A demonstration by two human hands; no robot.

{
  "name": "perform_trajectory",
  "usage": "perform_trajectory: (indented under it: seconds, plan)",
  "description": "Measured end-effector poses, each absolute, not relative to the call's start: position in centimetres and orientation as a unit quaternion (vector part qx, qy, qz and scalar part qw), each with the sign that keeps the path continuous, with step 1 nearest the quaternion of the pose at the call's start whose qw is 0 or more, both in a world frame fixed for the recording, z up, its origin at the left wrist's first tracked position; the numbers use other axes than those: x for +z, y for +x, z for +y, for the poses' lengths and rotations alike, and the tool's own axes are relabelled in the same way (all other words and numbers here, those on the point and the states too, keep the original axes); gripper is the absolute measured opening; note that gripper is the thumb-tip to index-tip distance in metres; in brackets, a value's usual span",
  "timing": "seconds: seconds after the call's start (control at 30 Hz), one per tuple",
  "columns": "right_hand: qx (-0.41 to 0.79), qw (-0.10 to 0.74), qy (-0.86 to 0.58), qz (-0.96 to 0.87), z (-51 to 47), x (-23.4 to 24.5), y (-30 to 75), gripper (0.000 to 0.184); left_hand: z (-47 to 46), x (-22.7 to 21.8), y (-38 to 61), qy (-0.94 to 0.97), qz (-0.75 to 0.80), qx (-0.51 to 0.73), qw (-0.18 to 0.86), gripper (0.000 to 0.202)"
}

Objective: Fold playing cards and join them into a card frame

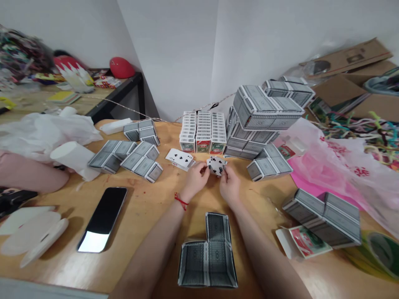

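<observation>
Between my two hands are playing cards (215, 165), a spade card facing up. My left hand (197, 179), with a red string bracelet at the wrist, pinches their left edge. The right edge is gripped by my right hand (230, 182). How many cards are held I cannot tell. Just left of my left hand lies a small pile of loose cards (180, 157), a spade card on top. Beyond my hands stand three rows of card boxes (203, 131). An L-shaped piece folded from cards (207, 253) sits between my forearms.
More folded card blocks (141, 161) lie at the left, and a tall stack of them (258, 116) rises at the back right. A phone (102, 220) lies front left. At the right are an opened card box (307, 241), a tape roll (378, 251) and pink plastic (330, 162).
</observation>
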State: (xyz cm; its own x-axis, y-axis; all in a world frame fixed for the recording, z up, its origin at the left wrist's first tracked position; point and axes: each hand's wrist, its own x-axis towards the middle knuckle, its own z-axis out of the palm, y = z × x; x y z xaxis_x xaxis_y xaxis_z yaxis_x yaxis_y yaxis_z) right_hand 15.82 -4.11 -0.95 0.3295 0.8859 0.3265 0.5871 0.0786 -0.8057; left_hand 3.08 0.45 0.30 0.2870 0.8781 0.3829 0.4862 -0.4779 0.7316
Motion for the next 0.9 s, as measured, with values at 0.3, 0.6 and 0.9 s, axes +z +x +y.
perform_trajectory:
  seconds: [0.3, 0.6, 0.9]
  plan:
    - [0.098, 0.421, -0.660, -0.615, -4.79, -0.95, 15.43, 0.032, 0.12, 0.60, 3.05, 0.756, 0.468, 0.397, 0.228, 0.006]
    - [0.128, 0.434, -0.677, -0.580, -4.57, -0.76, 15.22, 0.029, -0.14, 1.02, 3.26, 0.737, 0.484, 0.405, 0.241, 0.008]
    - [0.166, 0.435, -0.688, -0.557, -4.78, -1.25, 14.83, 0.026, -0.55, 1.00, 2.79, 0.726, 0.498, 0.395, 0.263, 0.004]
